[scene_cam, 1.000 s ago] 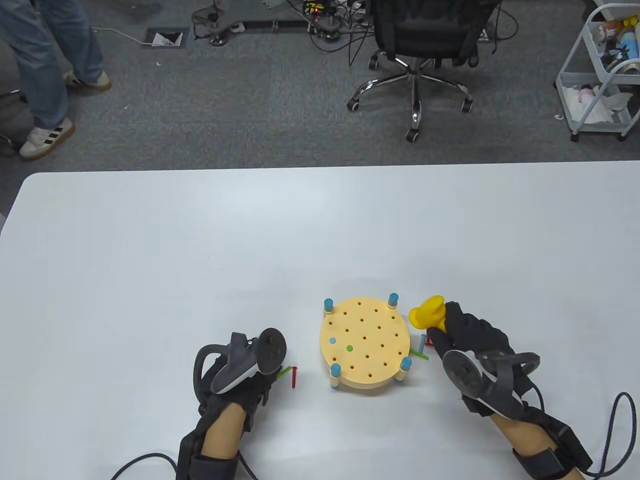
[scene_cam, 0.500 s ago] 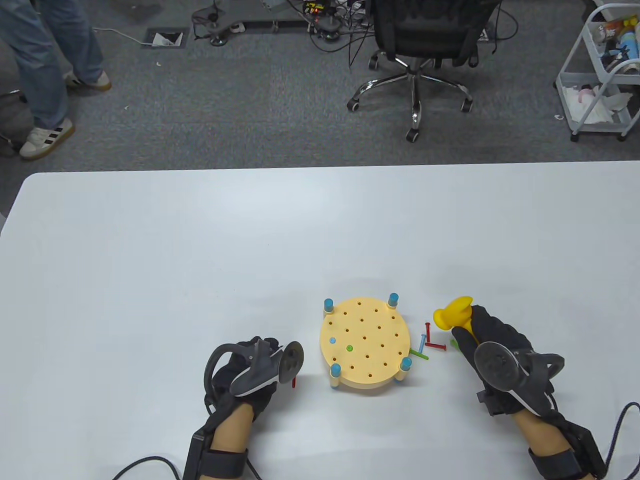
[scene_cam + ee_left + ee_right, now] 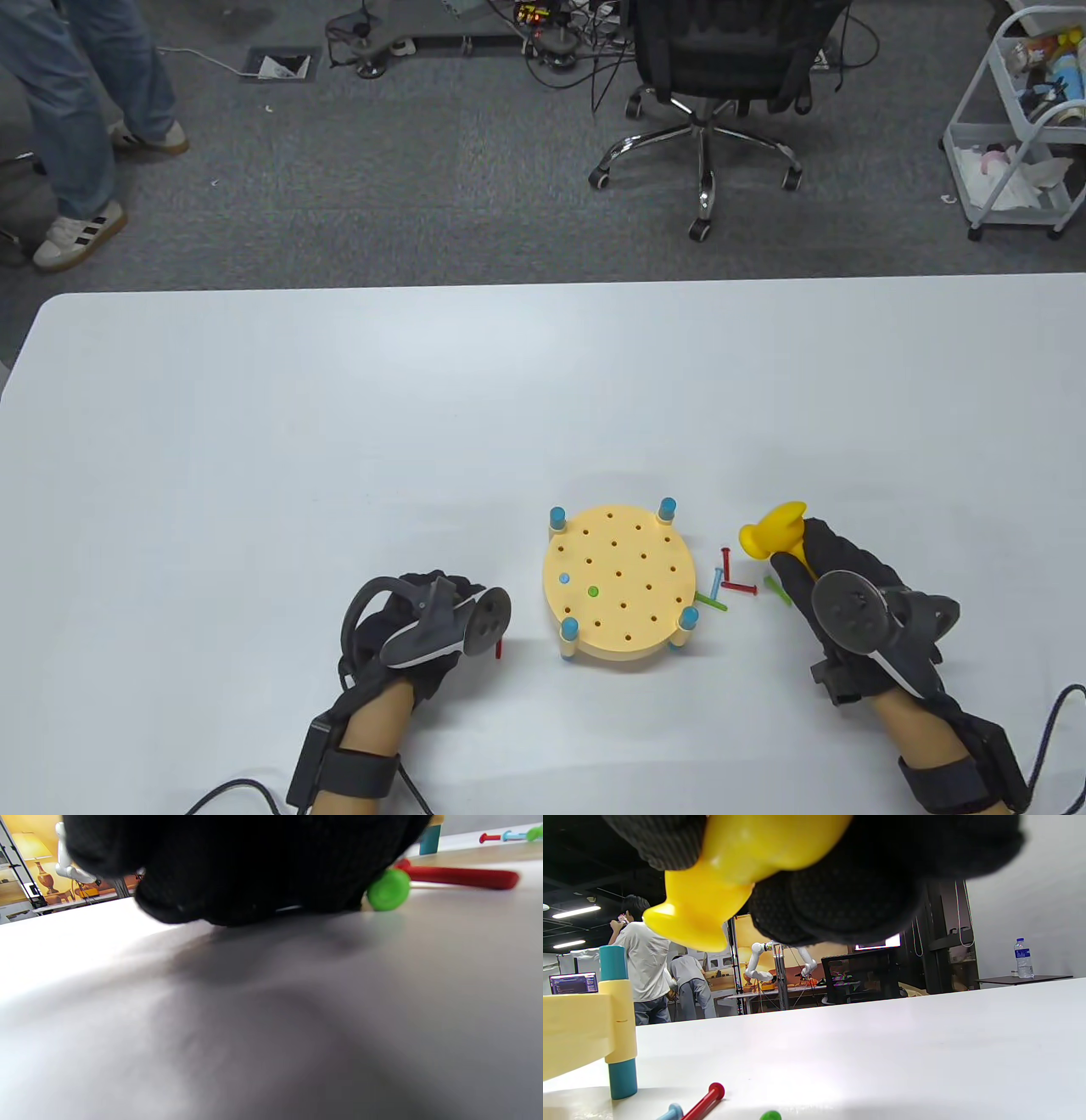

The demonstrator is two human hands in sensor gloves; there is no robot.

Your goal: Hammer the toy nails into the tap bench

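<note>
The round yellow tap bench (image 3: 619, 586) stands on blue-capped legs near the table's front edge, with a blue nail (image 3: 564, 578) and a green nail (image 3: 593, 591) sunk in its top. To its right, my right hand (image 3: 797, 556) grips the handle of the yellow toy hammer (image 3: 770, 531), head up and just off the table (image 3: 721, 878). On the bench's left, my left hand (image 3: 462, 598) is down on the table. Its fingers (image 3: 254, 870) curl over a green nail, of which only the head (image 3: 388, 891) shows. A red nail (image 3: 458, 877) lies right beside it.
Loose nails lie between the bench and my right hand: two red (image 3: 726, 560), one blue (image 3: 718, 581), two green (image 3: 711, 603). The white table (image 3: 339, 424) stretches far and left. An office chair (image 3: 713, 76), a cart (image 3: 1018, 127) and a person's legs (image 3: 76, 110) are beyond it.
My right hand has carried the hammer to the right, away from the bench, uncovering the loose nails. My left hand has shifted right and settled over the green nail.
</note>
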